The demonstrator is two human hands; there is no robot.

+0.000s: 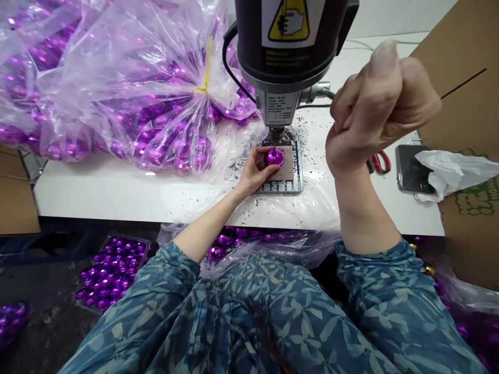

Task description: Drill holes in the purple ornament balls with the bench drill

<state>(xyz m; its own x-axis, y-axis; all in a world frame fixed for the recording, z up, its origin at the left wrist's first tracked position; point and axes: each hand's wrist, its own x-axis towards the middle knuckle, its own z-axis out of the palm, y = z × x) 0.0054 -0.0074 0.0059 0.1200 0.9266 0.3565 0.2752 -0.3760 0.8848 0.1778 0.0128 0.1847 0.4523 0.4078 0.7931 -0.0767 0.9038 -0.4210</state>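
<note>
The purple ball [274, 157] sits on a brown board [287, 169] over the metal base [299, 183], right beneath the drill [290, 67]. The left hand [254, 169] has its thumb and fingers closed around the ball's sides, pinching it in place. The right hand [374, 109] is clenched in a fist, apparently around the drill's lever [326, 93] (the palm side is hidden).

As for progress, this ball is set and steadied, and the drill's tip looks at or just above its top; whether it has gone in, I cannot tell. Dark crumbs [249, 205] litter the table [97, 187] near the base. More purple balls fill a tied bag [128, 78] on the table and a tray [145, 249] lower down; which of those are finished and which are left cannot be told.
</note>
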